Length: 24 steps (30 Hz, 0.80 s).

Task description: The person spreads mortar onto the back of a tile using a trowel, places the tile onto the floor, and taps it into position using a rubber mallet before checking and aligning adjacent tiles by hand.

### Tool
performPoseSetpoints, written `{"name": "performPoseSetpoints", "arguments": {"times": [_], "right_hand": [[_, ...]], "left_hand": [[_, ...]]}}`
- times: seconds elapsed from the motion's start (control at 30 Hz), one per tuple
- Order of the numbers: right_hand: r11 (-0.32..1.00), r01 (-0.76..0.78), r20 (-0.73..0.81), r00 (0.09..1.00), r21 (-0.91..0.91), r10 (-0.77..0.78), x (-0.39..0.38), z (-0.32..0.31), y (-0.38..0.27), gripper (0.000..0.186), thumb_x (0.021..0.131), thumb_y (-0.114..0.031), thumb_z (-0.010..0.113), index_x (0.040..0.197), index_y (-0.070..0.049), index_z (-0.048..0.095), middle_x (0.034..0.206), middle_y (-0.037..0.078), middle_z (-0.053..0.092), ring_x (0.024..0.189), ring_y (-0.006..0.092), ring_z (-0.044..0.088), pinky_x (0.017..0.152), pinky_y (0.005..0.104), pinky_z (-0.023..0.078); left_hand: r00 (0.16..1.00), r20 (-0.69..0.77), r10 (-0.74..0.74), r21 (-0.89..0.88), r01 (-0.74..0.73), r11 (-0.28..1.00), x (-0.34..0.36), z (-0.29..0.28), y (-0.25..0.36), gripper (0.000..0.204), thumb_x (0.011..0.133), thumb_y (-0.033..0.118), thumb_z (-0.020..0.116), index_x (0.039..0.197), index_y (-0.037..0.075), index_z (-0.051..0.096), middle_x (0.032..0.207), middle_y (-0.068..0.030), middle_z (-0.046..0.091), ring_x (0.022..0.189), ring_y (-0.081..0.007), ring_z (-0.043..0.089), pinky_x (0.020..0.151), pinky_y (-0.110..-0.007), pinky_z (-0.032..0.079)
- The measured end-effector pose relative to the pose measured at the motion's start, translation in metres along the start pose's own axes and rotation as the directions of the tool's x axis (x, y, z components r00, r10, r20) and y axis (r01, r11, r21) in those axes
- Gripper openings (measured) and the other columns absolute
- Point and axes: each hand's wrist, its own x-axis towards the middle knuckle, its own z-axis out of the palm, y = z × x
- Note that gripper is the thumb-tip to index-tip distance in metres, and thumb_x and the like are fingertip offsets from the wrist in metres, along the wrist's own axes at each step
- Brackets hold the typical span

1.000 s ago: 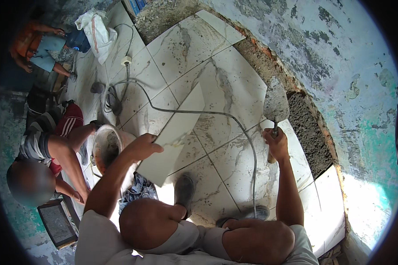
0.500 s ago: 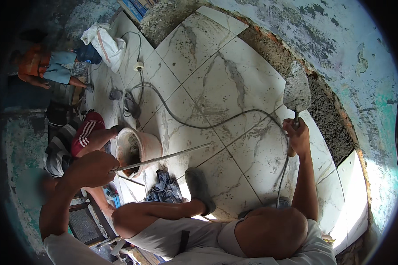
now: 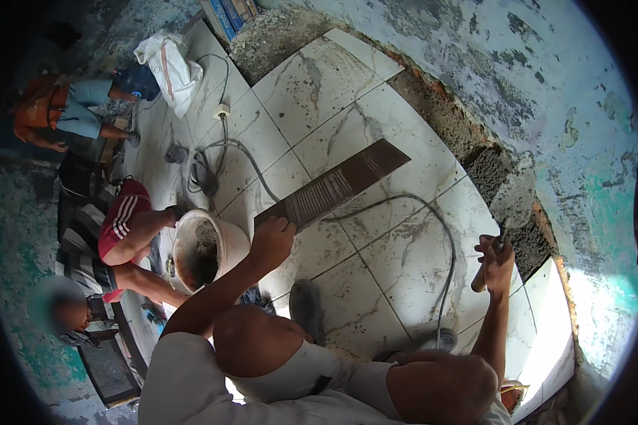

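Observation:
My left hand (image 3: 273, 242) grips one end of a long, narrow cut tile strip (image 3: 365, 168), its brown face with pale ridged marks turned up. The strip is held above the white marbled floor tiles (image 3: 376, 283). At the right, my right hand (image 3: 497, 261) is wrapped round the wooden handle of a trowel (image 3: 512, 200). The mortar-smeared blade rests on or just over the grey mortar bed (image 3: 530, 248), in the gap between the tiles and the wall. Whether the blade touches the mortar I cannot tell.
A pale bucket (image 3: 227, 248) stands left of my knees, beside a crouching person in red shorts (image 3: 126, 216). Another person in orange (image 3: 42, 106) is farther back. A black cable (image 3: 443, 227) with a socket (image 3: 221, 111) crosses the tiles. A white sack (image 3: 174, 74) lies far left; a peeling wall (image 3: 574, 134) bounds the right.
My left hand has swung right and inward, turning the strip from edge-on to broad face up. My right hand has moved down and slightly right, bringing the trowel along the mortar gap.

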Motion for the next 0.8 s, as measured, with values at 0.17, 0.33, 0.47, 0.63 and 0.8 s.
{"name": "performPoseSetpoints", "arguments": {"times": [0.17,0.33,0.47,0.63,0.8], "right_hand": [[0.991,-0.031,0.003,0.999,-0.129,0.032,-0.019,-0.018,-0.017,0.034,0.094,-0.028,0.071,0.104,0.003,0.063,0.096,0.012,0.071,0.081,0.0217,0.072,0.066,0.0325,0.056],[0.979,-0.055,0.001,0.998,-0.198,0.057,-0.029,-0.011,-0.04,0.035,0.092,-0.031,0.073,0.103,-0.001,0.06,0.095,0.011,0.07,0.081,0.0226,0.072,0.066,0.0349,0.055],[0.96,-0.021,0.06,0.997,-0.279,0.039,-0.028,0.005,-0.059,0.035,0.092,-0.032,0.073,0.101,-0.001,0.06,0.093,0.011,0.069,0.081,0.0229,0.072,0.067,0.0362,0.056],[0.916,0.06,0.189,0.982,-0.396,0.018,-0.012,0.026,-0.085,0.028,0.092,-0.025,0.073,0.098,-0.002,0.058,0.088,0.009,0.067,0.072,0.0201,0.07,0.062,0.033,0.053],[0.783,0.288,0.414,0.909,-0.551,-0.044,0.007,0.074,-0.11,0.022,0.091,-0.016,0.074,0.09,-0.004,0.055,0.068,0.004,0.061,0.054,0.0137,0.061,0.053,0.0298,0.048]], "left_hand": [[0.996,-0.082,-0.035,0.013,0.036,0.999,-0.022,0.074,0.002,0.008,0.073,0.015,0.062,0.075,0.012,0.056,0.078,-0.0057,0.051,0.077,-0.0244,0.057,0.07,-0.04,0.05],[0.989,-0.139,-0.051,-0.028,0.048,0.998,-0.058,0.111,0.005,0.007,0.073,0.016,0.063,0.076,0.013,0.058,0.078,-0.0044,0.05,0.078,-0.0235,0.057,0.081,-0.046,0.049],[0.982,-0.154,-0.106,-0.019,0.104,0.994,-0.079,0.131,0.011,0.005,0.075,0.016,0.064,0.078,0.014,0.06,0.079,-0.0033,0.05,0.079,-0.0229,0.056,0.087,-0.053,0.048],[0.957,-0.232,-0.176,-0.069,0.165,0.984,-0.087,0.155,0.019,0.006,0.073,0.017,0.064,0.076,0.014,0.06,0.078,-0.0032,0.05,0.08,-0.0225,0.056,0.087,-0.054,0.047],[0.93,-0.28,-0.239,-0.107,0.217,0.97,-0.096,0.174,0.022,0.01,0.073,0.02,0.065,0.078,0.013,0.061,0.08,-0.0038,0.052,0.083,-0.0229,0.055,0.084,-0.051,0.045]]}}
